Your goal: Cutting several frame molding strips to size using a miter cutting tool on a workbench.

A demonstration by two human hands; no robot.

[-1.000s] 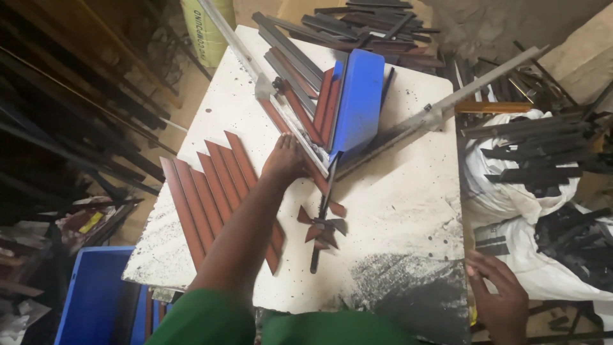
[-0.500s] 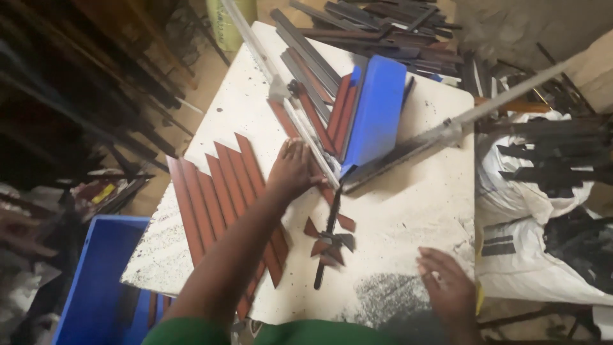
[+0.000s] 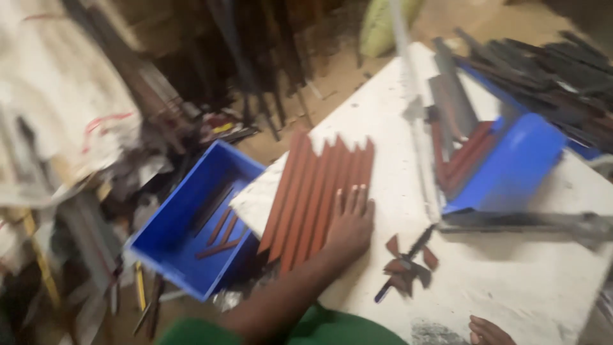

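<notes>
A person in a green sleeve is pressing the left hand (image 3: 350, 220) flat, fingers spread and gripping nothing, onto a fanned row of reddish-brown strips (image 3: 319, 191) lying side by side on a dusty white surface (image 3: 511, 281); the open palm is resting on the near ends of the strips, seemingly to keep them aligned and to stop them sliding apart. The strips are sitting at the left edge of the surface, their far ends pointed and stepped like a picket row, and just beyond that edge a blue plastic crate (image 3: 191, 236) is standing lower down with a few similar strips lying loose inside, placed close enough to take pieces from the edge. The right hand (image 3: 488, 331) is showing only as a sliver at the bottom of the frame, touching the surface, and whether it is closed or relaxed cannot be told. Between the two hands a small dark tool with reddish offcuts (image 3: 407, 263) is lying loose on the surface. Farther back, a blue bent-sheet guide (image 3: 511, 169) is sheltering more reddish strips beside a long metal bar (image 3: 415, 121), and dark metal strips (image 3: 549, 64) are lying heaped at the far corner.
</notes>
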